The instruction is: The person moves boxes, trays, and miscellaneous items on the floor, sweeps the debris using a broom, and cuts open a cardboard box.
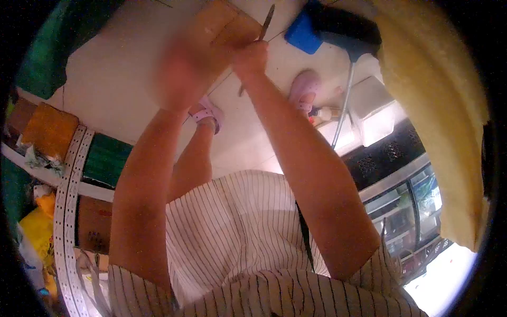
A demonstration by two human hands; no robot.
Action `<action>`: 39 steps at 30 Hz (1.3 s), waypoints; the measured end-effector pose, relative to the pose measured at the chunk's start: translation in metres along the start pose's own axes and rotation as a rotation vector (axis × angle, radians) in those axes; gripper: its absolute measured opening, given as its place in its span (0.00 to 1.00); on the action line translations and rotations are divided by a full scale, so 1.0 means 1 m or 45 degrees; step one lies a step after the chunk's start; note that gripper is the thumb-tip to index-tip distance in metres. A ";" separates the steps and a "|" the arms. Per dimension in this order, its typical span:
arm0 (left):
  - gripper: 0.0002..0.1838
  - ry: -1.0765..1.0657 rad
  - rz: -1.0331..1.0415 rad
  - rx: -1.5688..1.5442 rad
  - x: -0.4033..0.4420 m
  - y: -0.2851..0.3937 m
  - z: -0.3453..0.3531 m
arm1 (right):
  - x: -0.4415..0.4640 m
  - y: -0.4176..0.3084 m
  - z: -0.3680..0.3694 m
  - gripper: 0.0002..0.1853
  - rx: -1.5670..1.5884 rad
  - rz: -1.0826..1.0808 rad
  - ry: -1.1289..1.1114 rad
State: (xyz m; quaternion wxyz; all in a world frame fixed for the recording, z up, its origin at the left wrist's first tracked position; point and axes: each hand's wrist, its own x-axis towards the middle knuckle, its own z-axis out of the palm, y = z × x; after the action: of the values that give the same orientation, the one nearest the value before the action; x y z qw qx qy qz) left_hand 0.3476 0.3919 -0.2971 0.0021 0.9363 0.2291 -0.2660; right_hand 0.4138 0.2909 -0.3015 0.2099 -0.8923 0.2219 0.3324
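Observation:
My right hand (251, 61) is closed around a long, thin dark tool (268, 21). One end sticks up above the fist, and a narrow tip shows below it; its exact kind is not clear. A brown cardboard box (224, 24) is just beyond both hands, close to the right knuckles. At its near left side is my left hand (185, 79), smeared by blur. Its fingers are hidden, so I cannot tell whether it grips the box.
Pink clogs (306, 87) are on my feet on the pale tiled floor (116, 68). A blue dustpan (303, 34) and a long metal handle (346, 100) are at upper right, near a white box (372, 108). Perforated shelf uprights (68, 195) stand left; yellowish cloth (428, 105) hangs right.

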 end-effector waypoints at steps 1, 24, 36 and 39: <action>0.42 -0.059 -0.015 -0.008 0.000 0.001 -0.002 | -0.002 0.003 0.006 0.37 -0.033 -0.004 -0.022; 0.12 -0.914 0.333 -1.139 0.012 -0.052 -0.060 | -0.055 -0.011 0.014 0.34 0.000 0.451 -0.159; 0.12 -0.626 0.425 -0.733 -0.028 -0.029 -0.087 | -0.028 0.057 -0.020 0.24 -0.008 -0.021 -0.185; 0.10 -0.618 0.170 -1.042 -0.037 -0.047 -0.110 | -0.032 0.058 -0.067 0.20 0.067 -0.288 -0.355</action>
State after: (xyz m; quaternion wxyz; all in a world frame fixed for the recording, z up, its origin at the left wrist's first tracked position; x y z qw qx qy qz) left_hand 0.3544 0.4324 -0.1786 0.4409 0.7821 0.2473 -0.3643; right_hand 0.3943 0.2172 -0.2463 0.2979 -0.8511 0.0974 0.4213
